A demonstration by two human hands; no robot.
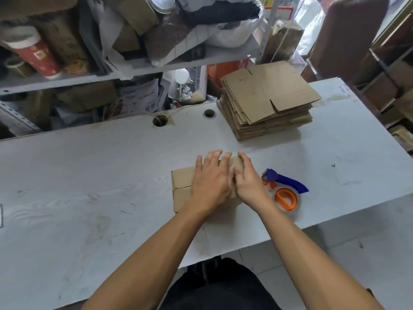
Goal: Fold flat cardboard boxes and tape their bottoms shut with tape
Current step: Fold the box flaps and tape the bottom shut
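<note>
Two hands were laid on one small cardboard box [182, 186] near the middle of the white table [89, 186]. The left hand [211, 182] was pressed flat on the box top with its fingers straight and spread; nothing was gripped by it. The right hand [247, 182] was set just beside it, touching it, with fingers curved over the far right edge of the box — whether that edge was truly gripped could not be told. One tape dispenser [285, 191], blue-handled with an orange core, was lying just right of the box. One stack of flat cardboard boxes [268, 101] was placed at the far side of the table, well apart from the hands. Two round holes [209, 113] were cut in the tabletop near its far edge. Crowded metal shelves [67, 79] were seen behind the table — stuffed with cartons, bags and papers.
</note>
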